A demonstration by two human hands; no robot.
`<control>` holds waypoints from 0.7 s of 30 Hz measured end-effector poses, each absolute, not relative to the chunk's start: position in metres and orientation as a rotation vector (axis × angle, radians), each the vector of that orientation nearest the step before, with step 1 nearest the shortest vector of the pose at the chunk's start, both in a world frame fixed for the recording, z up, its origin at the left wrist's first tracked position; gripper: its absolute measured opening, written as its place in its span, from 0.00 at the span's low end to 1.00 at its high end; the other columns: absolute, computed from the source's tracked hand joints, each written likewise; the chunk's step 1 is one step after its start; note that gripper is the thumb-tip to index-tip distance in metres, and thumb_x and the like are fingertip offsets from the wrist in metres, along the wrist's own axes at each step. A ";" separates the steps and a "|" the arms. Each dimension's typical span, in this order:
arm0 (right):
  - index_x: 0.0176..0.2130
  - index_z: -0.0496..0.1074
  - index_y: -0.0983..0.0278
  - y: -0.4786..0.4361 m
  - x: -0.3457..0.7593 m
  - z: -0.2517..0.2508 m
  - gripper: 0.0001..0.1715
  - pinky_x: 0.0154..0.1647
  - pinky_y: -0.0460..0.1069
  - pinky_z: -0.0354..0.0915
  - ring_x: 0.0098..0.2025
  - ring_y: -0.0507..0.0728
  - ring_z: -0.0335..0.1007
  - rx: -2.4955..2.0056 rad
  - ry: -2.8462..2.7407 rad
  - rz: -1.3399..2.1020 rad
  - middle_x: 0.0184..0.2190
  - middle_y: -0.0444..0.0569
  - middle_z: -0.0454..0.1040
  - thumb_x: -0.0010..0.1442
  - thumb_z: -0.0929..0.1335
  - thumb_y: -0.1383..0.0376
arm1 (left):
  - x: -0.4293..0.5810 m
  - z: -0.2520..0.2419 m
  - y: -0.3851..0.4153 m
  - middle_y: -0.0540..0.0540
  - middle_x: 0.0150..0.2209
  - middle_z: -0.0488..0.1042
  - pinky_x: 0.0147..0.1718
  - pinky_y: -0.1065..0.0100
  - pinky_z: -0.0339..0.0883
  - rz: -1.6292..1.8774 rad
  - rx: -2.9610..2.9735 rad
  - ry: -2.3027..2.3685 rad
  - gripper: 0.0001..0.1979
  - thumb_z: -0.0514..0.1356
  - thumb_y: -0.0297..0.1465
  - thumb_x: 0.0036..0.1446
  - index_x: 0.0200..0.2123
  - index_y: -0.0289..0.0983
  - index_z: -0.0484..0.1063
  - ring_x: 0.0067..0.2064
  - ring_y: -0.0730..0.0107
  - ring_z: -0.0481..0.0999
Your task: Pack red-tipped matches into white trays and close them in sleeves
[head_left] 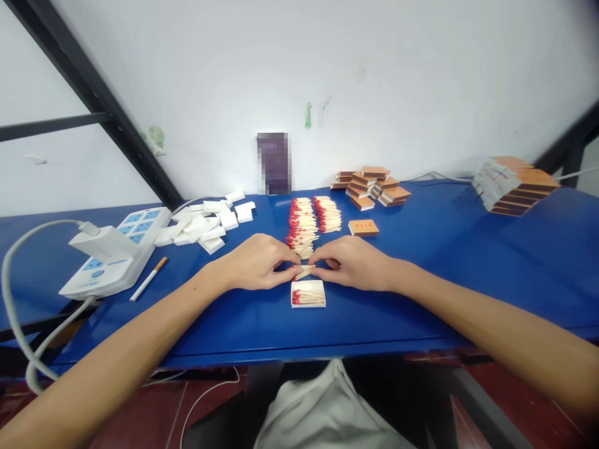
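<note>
Between my two hands is a small bunch of matches [304, 271] with red heads to the left. My left hand [262, 262] pinches the bunch at its head end. The other end is gripped by the thumb and fingers of my right hand [350, 262]. Just below, a white matchbox tray [308, 305] lies on the table with several matches [309, 297] in it. Two heaps of loose matches lie beyond my fingers, a larger one [302, 223] and a smaller one [328, 214]. A closed orange matchbox [364, 227] sits beyond my right hand.
White matchbox trays [196, 224] are piled at the back left. Orange matchboxes [374, 184] are heaped at the back, and a wrapped stack [515, 186] stands far right. A power strip [116, 249] with a charger and a cigarette [148, 279] lie left on the blue table [449, 249].
</note>
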State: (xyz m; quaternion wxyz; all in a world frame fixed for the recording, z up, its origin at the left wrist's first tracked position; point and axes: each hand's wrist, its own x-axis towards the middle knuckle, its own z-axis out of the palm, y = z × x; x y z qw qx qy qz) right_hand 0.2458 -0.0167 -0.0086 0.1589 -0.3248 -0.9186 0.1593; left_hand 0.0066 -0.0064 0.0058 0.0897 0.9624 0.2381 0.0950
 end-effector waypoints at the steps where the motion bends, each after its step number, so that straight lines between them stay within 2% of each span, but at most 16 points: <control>1: 0.40 0.79 0.62 -0.017 0.246 -0.009 0.11 0.28 0.45 0.49 0.23 0.48 0.58 -0.935 -2.623 0.452 0.23 0.41 0.70 0.64 0.68 0.60 | 0.007 0.005 -0.006 0.48 0.30 0.78 0.30 0.71 0.61 0.280 2.862 0.711 0.16 0.53 0.37 0.68 0.39 0.37 0.79 0.28 0.72 0.73; 21: 0.38 0.76 0.63 -0.017 0.242 -0.014 0.11 0.27 0.46 0.45 0.21 0.48 0.57 -1.021 -2.612 0.370 0.19 0.40 0.66 0.65 0.65 0.62 | 0.009 0.004 -0.006 0.50 0.24 0.74 0.29 0.69 0.59 0.337 2.841 0.749 0.17 0.54 0.40 0.67 0.36 0.37 0.79 0.25 0.74 0.70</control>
